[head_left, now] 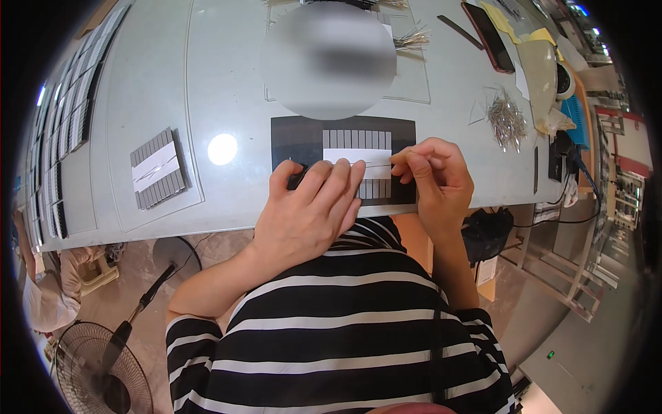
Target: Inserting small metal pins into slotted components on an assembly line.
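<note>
Grey strips in a banded bundle (pixel 357 139) lie under your hands in the head view, on a dark mat (pixel 296 131) set at the near edge of the bench (pixel 234 83), between its left and right corners. Your left hand (pixel 303 210) is palm down, fingers bent over the bundle's left part and its white paper band (pixel 376 154); whether those fingertips grip anything cannot be told from this angle. Your right hand (pixel 441 181) pinches what looks like a thin wire (pixel 378 165) at the band's right end, thumb against fingers. A second banded bundle (pixel 157 171) rests toward the bench's near left corner, a pile of loose wires (pixel 507 123) toward its right edge, a phone (pixel 488 38) toward the far right corner. Trouble would probably start with your left hand: too light a press could let the strips slide out of line, while too hard a pull by your right might crease the paper band or slip the wire from your pinch
</note>
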`<control>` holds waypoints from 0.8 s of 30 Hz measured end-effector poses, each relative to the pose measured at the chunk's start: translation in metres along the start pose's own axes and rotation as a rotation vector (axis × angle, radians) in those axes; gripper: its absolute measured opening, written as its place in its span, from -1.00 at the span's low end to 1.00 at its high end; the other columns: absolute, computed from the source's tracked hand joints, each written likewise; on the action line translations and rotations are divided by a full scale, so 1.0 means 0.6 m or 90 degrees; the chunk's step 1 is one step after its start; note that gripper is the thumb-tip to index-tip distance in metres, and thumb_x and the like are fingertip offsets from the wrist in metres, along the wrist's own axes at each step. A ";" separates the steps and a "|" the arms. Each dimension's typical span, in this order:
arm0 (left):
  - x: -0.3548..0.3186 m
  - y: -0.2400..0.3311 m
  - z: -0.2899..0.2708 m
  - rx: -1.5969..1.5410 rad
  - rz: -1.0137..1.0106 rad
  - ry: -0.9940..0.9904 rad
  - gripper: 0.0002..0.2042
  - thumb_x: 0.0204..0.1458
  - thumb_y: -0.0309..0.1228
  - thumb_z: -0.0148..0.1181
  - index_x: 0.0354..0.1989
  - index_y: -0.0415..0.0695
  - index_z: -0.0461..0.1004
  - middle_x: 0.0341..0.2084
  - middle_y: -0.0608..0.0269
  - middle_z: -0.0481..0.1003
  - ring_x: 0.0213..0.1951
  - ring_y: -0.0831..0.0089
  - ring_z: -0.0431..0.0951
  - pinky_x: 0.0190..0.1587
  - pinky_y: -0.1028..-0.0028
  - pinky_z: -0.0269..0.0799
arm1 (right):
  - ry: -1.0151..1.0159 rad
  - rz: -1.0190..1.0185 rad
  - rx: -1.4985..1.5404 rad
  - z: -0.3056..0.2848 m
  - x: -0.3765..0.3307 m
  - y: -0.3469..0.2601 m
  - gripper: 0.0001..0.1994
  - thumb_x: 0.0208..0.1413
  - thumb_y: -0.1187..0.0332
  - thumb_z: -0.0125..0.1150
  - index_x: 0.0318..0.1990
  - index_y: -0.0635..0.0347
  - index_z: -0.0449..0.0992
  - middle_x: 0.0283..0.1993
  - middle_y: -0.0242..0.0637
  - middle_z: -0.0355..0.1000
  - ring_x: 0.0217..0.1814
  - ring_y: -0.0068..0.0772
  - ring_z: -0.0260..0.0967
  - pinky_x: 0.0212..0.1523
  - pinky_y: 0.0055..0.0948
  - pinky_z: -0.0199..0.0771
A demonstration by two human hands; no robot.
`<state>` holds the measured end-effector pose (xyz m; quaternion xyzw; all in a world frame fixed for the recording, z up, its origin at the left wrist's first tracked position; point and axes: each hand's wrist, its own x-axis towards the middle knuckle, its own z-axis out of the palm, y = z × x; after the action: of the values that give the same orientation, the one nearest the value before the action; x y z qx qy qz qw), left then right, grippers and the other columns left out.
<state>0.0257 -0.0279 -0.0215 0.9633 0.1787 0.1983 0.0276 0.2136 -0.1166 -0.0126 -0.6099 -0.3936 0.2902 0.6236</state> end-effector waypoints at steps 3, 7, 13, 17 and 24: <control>0.000 0.000 -0.001 0.001 0.001 0.000 -0.54 0.09 -0.25 0.23 0.17 -0.13 0.48 0.01 0.30 0.44 -0.01 0.43 0.43 0.12 0.20 0.09 | 0.009 -0.049 -0.123 -0.001 -0.005 0.006 -0.92 0.23 0.53 0.22 -0.16 0.24 0.47 -0.20 -0.26 0.54 -0.22 -0.45 0.47 -0.18 -0.49 0.49; -0.001 -0.002 0.003 0.001 0.006 0.008 -0.56 0.12 -0.23 0.19 0.16 -0.15 0.47 -0.01 0.29 0.43 -0.01 0.44 0.41 0.10 0.21 0.13 | -0.003 -0.272 -0.455 0.004 0.000 0.010 -0.75 0.02 0.51 0.36 -0.14 0.15 0.47 0.02 -0.16 0.40 0.01 -0.03 0.29 0.01 -0.20 0.31; 0.000 -0.002 0.003 0.004 0.011 0.015 -0.56 0.15 -0.21 0.15 0.16 -0.17 0.45 -0.04 0.27 0.41 -0.02 0.44 0.38 0.07 0.21 0.15 | 0.006 -0.269 -0.519 0.011 0.003 0.014 -0.66 -0.02 0.48 0.39 -0.07 0.11 0.45 0.12 -0.11 0.33 0.12 0.01 0.23 0.12 -0.08 0.21; 0.001 0.001 -0.001 -0.006 -0.003 -0.004 -0.53 0.08 -0.25 0.23 0.19 -0.07 0.46 0.00 0.31 0.44 -0.03 0.42 0.44 0.11 0.20 0.10 | 0.005 -0.269 -0.524 0.012 0.002 0.014 -0.64 -0.04 0.48 0.40 -0.07 0.11 0.43 0.13 -0.14 0.33 0.13 0.00 0.23 0.13 -0.08 0.21; -0.001 0.001 0.001 -0.008 -0.004 -0.009 -0.52 0.07 -0.25 0.24 0.20 -0.04 0.46 -0.01 0.32 0.43 -0.03 0.43 0.44 0.11 0.21 0.09 | 0.004 -0.274 -0.539 0.013 0.001 0.014 -0.65 -0.04 0.46 0.42 -0.08 0.11 0.44 0.13 -0.16 0.33 0.13 -0.02 0.24 0.14 -0.09 0.21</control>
<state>0.0255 -0.0286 -0.0220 0.9640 0.1802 0.1924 0.0356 0.2085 -0.1111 -0.0214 -0.7161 -0.5926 -0.0333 0.3672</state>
